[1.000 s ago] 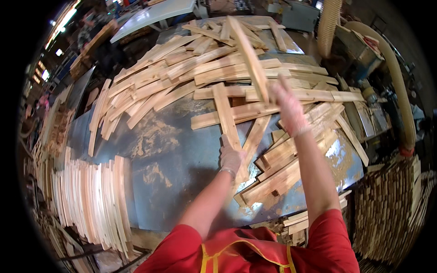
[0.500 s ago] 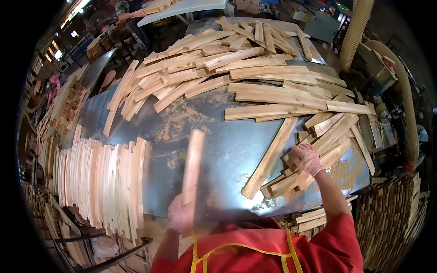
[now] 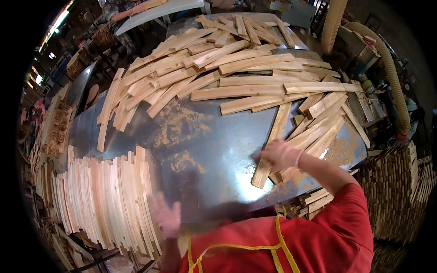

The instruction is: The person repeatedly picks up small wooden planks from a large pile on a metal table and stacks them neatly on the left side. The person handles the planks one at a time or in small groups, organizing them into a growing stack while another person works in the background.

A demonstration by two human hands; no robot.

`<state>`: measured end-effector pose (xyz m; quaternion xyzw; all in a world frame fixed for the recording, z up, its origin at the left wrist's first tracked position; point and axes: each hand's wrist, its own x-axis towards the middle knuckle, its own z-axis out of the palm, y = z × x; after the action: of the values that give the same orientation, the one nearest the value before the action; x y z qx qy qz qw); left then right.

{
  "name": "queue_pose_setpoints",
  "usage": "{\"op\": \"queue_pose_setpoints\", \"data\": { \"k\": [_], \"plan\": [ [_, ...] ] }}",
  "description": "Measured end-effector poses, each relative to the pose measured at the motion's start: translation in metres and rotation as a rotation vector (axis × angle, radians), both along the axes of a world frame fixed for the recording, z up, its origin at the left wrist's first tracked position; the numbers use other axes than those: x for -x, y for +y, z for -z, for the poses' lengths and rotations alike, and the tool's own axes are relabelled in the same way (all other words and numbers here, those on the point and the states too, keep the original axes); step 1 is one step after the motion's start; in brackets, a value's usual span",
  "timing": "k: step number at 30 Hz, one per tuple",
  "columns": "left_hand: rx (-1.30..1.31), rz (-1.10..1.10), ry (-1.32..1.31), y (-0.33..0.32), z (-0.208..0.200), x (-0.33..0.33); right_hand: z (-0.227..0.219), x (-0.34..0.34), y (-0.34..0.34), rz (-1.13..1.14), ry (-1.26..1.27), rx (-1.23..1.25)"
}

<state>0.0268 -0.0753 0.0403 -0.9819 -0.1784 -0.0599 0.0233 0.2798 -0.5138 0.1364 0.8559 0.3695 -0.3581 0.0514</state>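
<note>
The right hand [image 3: 281, 156] bends its blurred fingers over the near part of a long, flat, pale wooden board [image 3: 278, 126]; whether its grip is clenched on the wood, I cannot tell. That board lies on a broad, smooth, blue-grey table [image 3: 218, 136], slanting away from the person, its far end meeting a spread heap of loose, pale wooden boards [image 3: 257, 64]. The left hand [image 3: 165, 214] holds nothing: its grip is released, fingers extended and thumb apart, at the right edge of a tight row of slim, light wooden boards [image 3: 107, 195] set side by side at the near left. Whether it touches the row is unclear.

Just right of the slanting board, more boards lie piled in a small overlapping cluster [image 3: 325, 125]. Tan sawdust [image 3: 182, 125] patches the table's middle. Beyond its right side hangs a ribbed beige hose [image 3: 333, 25]; nearer, a dense stack of narrow brown wooden strips [image 3: 391, 195] rises.
</note>
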Motion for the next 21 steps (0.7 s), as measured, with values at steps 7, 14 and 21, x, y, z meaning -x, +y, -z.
{"op": "queue_pose_setpoints", "data": {
  "k": [7,14,21],
  "plan": [
    [0.296,0.600,0.339,-0.148,-0.021,-0.136,0.065,-0.161,0.004,0.094,-0.756,-0.528],
    [0.458,0.515,0.538,-0.140,0.020,-0.124,0.081,-0.262,-0.124,0.403,-0.625,-0.103],
    [0.904,-0.195,0.381,-0.072,-0.018,-0.064,0.061,-0.186,-0.080,0.176,-0.329,-0.048]
  ]
}}
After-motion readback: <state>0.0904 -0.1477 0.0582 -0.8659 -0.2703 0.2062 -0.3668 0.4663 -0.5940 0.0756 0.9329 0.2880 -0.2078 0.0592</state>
